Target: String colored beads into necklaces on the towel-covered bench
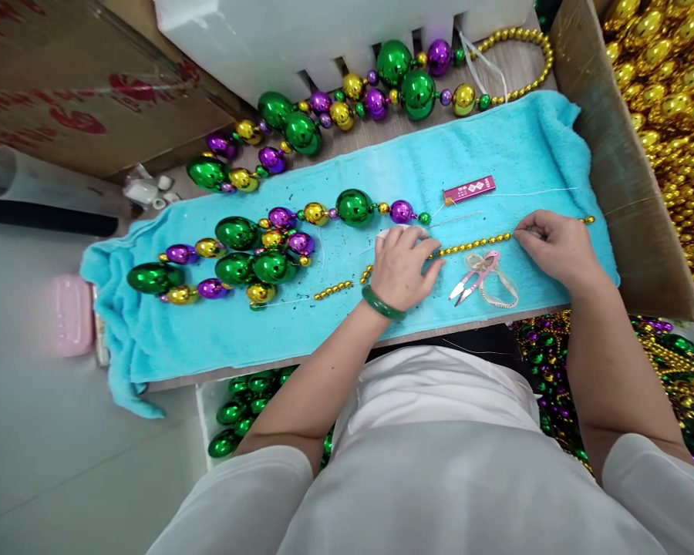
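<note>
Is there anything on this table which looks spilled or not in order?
Yes. Dark specks lie scattered on the blue towel, like spilled bits, though too small to identify. The towel is also askew: at the picture's left it is bunched, and a corner hangs over the edge of the table.

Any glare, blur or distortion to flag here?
Head view: glints on the glossy green beads; head view: soft blur on the pink box at left, while the gold bead strand looks fairly crisp; head view: wide-angle stretch toward the edges.

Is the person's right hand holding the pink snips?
No, the pink snips lie on the blue towel, while the right hand pinches the gold bead strand.
</note>
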{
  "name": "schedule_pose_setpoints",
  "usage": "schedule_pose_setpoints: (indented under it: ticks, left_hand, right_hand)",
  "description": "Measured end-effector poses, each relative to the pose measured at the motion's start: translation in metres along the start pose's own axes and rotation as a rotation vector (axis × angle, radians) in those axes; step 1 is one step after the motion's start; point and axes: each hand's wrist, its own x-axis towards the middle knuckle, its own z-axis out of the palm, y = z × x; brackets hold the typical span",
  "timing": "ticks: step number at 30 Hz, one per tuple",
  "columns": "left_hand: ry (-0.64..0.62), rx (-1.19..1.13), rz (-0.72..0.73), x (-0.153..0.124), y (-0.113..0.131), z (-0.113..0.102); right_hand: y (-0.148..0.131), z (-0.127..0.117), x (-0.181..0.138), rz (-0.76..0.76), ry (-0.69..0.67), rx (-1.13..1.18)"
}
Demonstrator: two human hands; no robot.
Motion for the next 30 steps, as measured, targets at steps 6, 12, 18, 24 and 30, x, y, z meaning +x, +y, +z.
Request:
schedule_pose_setpoints:
  ticks: [6,12,18,24,30]
  left_hand:
    - [-0.007,0.006,-0.017,0.004,0.001,0.000]
    - [-0.022,0.070,-0.080,-0.011,-0.015,-0.011]
    - [0.019,0.007,-0.005,0.007,0.007,0.000]
    - [-0.015,0.006,0.024,0.021,0.019,0.006]
    - [-0.017,0.058,-0.030,0.009,0.004,-0.006]
  right_hand:
    - [0.000,0.000,0.000,-0.006,0.003,0.009]
    - [-0.001,-0.001,0.000,-0.012,-0.009,0.020]
    - [-0.002,-0.001,0.000,-0.012,-0.007,0.016]
    - [-0.001,0.000,0.000,-0.014,-0.003,0.030]
    - [-0.002,-0.001,0.001,-0.018,-0.012,0.040]
